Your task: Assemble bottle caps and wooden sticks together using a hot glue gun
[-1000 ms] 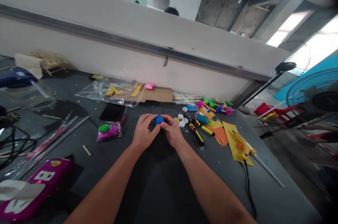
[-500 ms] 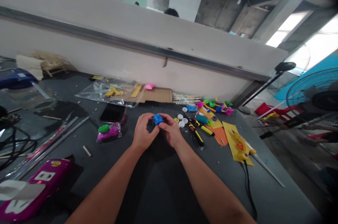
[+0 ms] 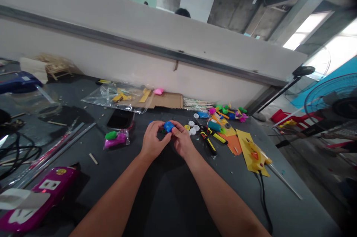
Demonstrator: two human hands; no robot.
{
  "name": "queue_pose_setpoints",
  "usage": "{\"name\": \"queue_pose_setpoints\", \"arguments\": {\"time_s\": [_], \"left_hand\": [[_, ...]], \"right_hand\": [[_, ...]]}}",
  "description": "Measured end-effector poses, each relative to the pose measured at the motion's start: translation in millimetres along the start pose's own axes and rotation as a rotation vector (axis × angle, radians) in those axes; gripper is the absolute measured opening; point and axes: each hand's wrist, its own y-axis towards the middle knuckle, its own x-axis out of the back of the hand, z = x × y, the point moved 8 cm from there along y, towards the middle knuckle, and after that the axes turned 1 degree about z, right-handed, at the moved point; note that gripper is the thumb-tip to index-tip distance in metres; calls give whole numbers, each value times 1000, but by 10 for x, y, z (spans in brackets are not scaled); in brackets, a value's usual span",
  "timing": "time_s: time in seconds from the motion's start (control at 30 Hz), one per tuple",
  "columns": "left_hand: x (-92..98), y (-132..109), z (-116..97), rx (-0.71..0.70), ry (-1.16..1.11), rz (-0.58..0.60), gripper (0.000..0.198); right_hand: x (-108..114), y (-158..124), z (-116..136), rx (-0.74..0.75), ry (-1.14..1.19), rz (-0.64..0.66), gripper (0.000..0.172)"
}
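A lump of what looks like blue modelling clay (image 3: pixel 168 127) is held up over the dark table, in the middle of the view. My right hand (image 3: pixel 182 140) is closed on it, thumb on the near side and fingers behind. Facing it, my left hand (image 3: pixel 153 138) has its fingers curled, the thumb tip close to the lump. A small speck of blue shows behind the left knuckles, and a bit of green lies between the hands; most of the left fingertips are hidden. White round caps (image 3: pixel 192 131) lie just right of my right hand.
Yellow-and-black pliers (image 3: pixel 208 142) and a yellow glue gun (image 3: pixel 255 157) on yellow sheet lie to the right. Left are a phone (image 3: pixel 120 119), bagged purple clay (image 3: pixel 115 139) with a green lump, and a magenta device (image 3: pixel 41 196). A partition (image 3: pixel 156 54) runs along the back.
My fingers have shifted around the blue clay, which now looks less rounded. A speck of blue has come into sight behind my left hand. The whole view has moved slightly.
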Motion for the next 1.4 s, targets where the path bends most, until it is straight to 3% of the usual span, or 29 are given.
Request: {"name": "queue_pose_setpoints", "arguments": {"time_s": [0.27,0.67,1.17,1.4], "left_hand": [[-34,1,33,0,19,44,23],[24,-8,0,32,22,-33,21],[69,-18,89,67,10,-43,16],[58,-2,16,37,-8,-24,17]], "right_hand": [[6,5,71,28,-128,61,36],[13,3,-111,-79,67,-45,35],[-87,-50,-93,-98,84,49,32],[-6,-17,-108,-85,110,-17,34]]}}
